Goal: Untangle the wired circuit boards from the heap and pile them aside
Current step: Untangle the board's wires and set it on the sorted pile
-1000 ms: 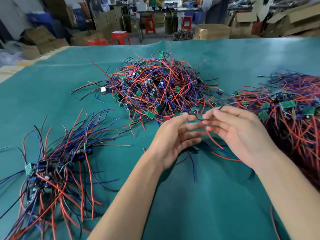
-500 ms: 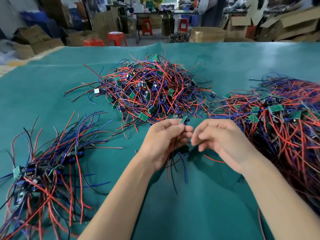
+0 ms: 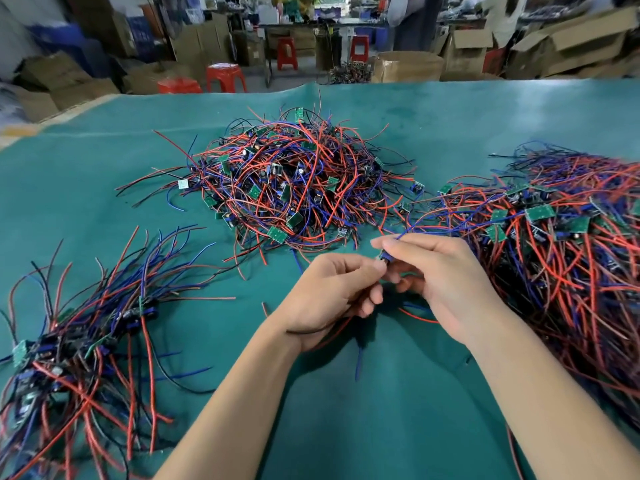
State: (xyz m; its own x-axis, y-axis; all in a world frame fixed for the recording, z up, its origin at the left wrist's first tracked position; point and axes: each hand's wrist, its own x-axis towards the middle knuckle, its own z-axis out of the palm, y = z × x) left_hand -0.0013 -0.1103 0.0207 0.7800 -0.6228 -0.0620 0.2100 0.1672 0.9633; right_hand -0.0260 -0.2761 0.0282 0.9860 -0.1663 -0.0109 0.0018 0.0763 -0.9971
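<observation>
As the work stood: both hands met near the middle of the green table (image 3: 485,112)
Left hand (image 3: 332,292): fingers curled, pinching wires of one small board (image 3: 385,258)
Right hand (image 3: 446,271): fingers curled on the same board and a blue wire (image 3: 450,227)
Done: sorted pile (image 3: 83,334) lay near left
Left, as I judge: much; far heap (image 3: 294,181) and right heap (image 3: 571,244) were tangled

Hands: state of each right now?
Left hand: closed, gripping the wires of one wired board.
Right hand: closed, pinching that same board.
</observation>
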